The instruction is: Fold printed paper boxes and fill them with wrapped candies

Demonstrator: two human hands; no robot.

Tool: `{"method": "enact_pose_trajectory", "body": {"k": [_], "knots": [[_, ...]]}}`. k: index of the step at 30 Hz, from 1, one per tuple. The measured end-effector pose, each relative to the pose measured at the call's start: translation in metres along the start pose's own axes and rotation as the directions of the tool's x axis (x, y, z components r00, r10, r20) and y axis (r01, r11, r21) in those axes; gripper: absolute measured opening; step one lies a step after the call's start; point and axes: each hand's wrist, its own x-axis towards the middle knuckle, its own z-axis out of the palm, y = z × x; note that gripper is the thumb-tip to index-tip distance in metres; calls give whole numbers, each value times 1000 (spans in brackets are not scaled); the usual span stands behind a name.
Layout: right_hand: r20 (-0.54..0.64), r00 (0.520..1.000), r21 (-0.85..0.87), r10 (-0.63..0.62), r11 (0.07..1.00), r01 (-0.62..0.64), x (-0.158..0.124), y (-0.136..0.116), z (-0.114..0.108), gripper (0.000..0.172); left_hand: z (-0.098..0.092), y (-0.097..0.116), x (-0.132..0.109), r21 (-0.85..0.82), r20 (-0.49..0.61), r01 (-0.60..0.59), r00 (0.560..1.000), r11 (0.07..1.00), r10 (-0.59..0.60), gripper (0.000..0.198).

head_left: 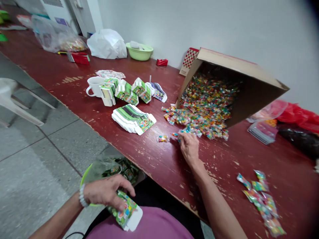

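Observation:
My left hand point(111, 192), with a beaded bracelet at the wrist, is closed around a small green printed carton point(126, 210) over my lap; the carton's white end flap sticks out. On the red table my right hand point(189, 146) has its fingers pinched on a small clear packet of colourful candy point(175, 134), partly hidden by the fingers. Just left of it lies another candy packet point(163, 138). Beyond my right hand, many such packets point(199, 116) spill from a cardboard box point(259, 86) lying on its side. A fanned stack of flat green cartons point(133, 119) lies to the left.
Bundles of green cartons point(127, 93) stand beside a white mug point(95, 86). Several candy packets point(263, 199) lie at the right. Below the table edge is a green-rimmed tub point(86, 176) of dark green packs. A green basin point(140, 52) and a white bag point(107, 43) are by the wall.

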Motion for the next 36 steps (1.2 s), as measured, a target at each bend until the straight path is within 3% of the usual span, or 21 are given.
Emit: {"method": "enact_pose_trajectory", "body": {"k": [2,4,8,10,12,16,19,21,25,28,33,36], "knots": [[-30,998,126,63,990,-59,-9,-3,-8,33,-9,-3,0,12,126,-11,992,1000,9,34],[-8,993,246,121,962,-115,-18,-12,-16,39,-11,-3,2,-118,163,-22,986,993,41,35],[133,975,433,180,874,-221,-39,-42,-31,36,2,13,10,-444,-14,-95,995,891,98,38],[250,948,530,196,792,-304,-50,-58,-38,30,12,26,15,-513,-68,-99,995,853,74,36],[326,931,542,164,774,-327,-61,-71,-42,25,22,39,19,-548,-87,-122,992,828,89,33],[318,946,374,-63,925,-64,-76,-87,-45,16,37,54,24,-580,-68,-183,982,794,177,31],[330,918,270,-221,954,133,-84,-96,-42,14,45,58,26,-566,-46,-194,978,801,204,33],[343,906,246,-248,955,168,-87,-100,-39,12,49,59,28,-557,-45,-202,976,806,214,37],[211,967,347,-144,936,64,-91,-97,-38,11,57,65,35,-644,-162,-258,966,720,201,39],[122,993,472,-13,880,-47,-95,-89,-38,12,60,69,40,-736,-246,-269,961,621,125,33],[264,964,609,43,768,-201,-111,-94,-27,14,63,66,48,-831,-309,-274,951,484,7,47],[291,953,689,85,672,-270,-119,-103,-19,15,67,66,49,-781,-435,-363,900,508,-26,41]]}}
